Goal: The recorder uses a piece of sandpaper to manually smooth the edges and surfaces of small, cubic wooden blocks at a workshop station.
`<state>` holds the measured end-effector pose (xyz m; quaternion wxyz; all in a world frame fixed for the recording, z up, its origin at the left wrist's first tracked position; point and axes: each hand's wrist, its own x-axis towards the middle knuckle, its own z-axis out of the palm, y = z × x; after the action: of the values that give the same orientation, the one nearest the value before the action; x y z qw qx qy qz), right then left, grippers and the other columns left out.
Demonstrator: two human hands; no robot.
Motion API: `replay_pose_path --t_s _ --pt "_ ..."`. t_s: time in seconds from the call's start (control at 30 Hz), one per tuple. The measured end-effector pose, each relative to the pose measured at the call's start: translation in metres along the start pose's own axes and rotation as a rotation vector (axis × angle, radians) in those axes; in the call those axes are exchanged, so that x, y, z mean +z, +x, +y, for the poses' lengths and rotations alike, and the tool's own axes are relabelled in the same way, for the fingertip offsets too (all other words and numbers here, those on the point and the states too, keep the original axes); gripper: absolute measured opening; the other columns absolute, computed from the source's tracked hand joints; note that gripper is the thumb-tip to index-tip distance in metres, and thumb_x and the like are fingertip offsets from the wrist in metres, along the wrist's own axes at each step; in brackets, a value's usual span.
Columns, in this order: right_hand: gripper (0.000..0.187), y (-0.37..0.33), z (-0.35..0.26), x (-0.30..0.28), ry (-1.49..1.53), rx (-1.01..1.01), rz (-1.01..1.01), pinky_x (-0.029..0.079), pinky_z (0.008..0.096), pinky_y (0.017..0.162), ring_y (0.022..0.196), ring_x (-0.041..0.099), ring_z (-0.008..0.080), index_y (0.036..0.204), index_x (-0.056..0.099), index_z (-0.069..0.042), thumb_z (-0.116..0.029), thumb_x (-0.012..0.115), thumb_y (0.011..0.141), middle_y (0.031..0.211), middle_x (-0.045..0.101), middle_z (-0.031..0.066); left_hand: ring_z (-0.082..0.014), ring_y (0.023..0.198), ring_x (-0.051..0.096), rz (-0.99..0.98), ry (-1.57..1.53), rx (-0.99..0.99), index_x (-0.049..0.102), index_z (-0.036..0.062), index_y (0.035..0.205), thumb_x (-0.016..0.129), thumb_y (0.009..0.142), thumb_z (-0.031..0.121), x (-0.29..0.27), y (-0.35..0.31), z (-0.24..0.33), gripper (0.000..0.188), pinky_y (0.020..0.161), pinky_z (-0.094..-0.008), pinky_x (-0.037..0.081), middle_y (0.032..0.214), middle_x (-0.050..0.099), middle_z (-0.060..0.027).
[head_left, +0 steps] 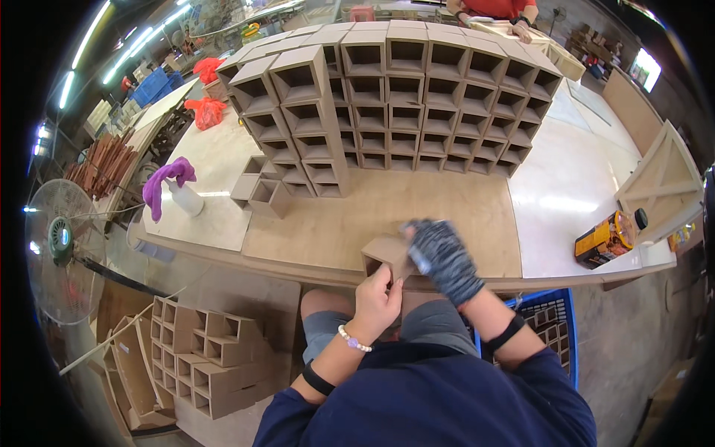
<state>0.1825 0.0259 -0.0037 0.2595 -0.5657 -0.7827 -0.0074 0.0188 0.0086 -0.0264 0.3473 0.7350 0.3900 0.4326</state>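
Observation:
A small open-fronted box (386,252) of brown fibreboard rests near the table's front edge. My left hand (376,302), bare with a beaded bracelet at the wrist, pinches the near edge of its opening. My right hand (443,257) wears a grey knitted glove and is at the box's right side. Motion blurs its fingers, so whether they hold anything cannot be made out. Beyond both hands rises a tall stack of matching boxes (406,33), openings facing me. Two loose boxes (269,195) sit by its lower left corner.
A white bottle (186,200) draped with a purple cloth (156,186) stands left. At right is a dark-capped jar (607,238). Below the table are more stacked boxes (223,372) and a blue crate (572,328). A fan (61,232) stands left; a person in red (503,7) works beyond.

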Motion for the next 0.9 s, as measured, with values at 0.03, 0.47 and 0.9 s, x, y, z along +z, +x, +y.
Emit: replay_pose_path --t_s 0.03,0.47,0.9 --pt "0.031 0.016 0.013 0.001 -0.278 0.268 -0.380 0.039 0.0440 0.084 0.097 0.055 0.0258 0.106 0.056 -0.007 -0.016 0.052 0.077 0.106 0.058 0.0113 -0.0325 0.060 0.056 -0.002 0.003 -0.001 0.049 0.0003 0.081 0.056 0.074 0.002 -0.001 -0.001 -0.002 0.010 0.051 -0.0364 0.043 0.067 0.054 -0.0178" --pt "0.029 -0.010 0.001 -0.002 -0.245 0.121 0.079 0.038 0.0409 0.088 0.103 0.053 0.0259 0.106 0.056 -0.009 -0.014 0.053 0.077 0.110 0.057 0.0116 -0.0343 0.060 0.055 0.048 -0.045 0.025 0.048 -0.0001 0.078 0.057 0.075 0.002 0.004 -0.004 -0.011 0.009 0.052 -0.0363 0.043 0.066 0.052 -0.0174" --pt "0.035 -0.006 -0.023 -0.010 -0.013 -0.150 0.075 0.034 0.0443 0.092 0.105 0.051 0.0270 0.116 0.052 -0.011 -0.018 0.045 0.083 0.115 0.055 0.0102 -0.0243 0.068 0.062 -0.080 -0.045 -0.067 0.052 -0.0019 0.095 0.056 0.078 0.003 -0.006 -0.004 -0.013 0.018 0.059 -0.0283 0.046 0.077 0.060 -0.0171"
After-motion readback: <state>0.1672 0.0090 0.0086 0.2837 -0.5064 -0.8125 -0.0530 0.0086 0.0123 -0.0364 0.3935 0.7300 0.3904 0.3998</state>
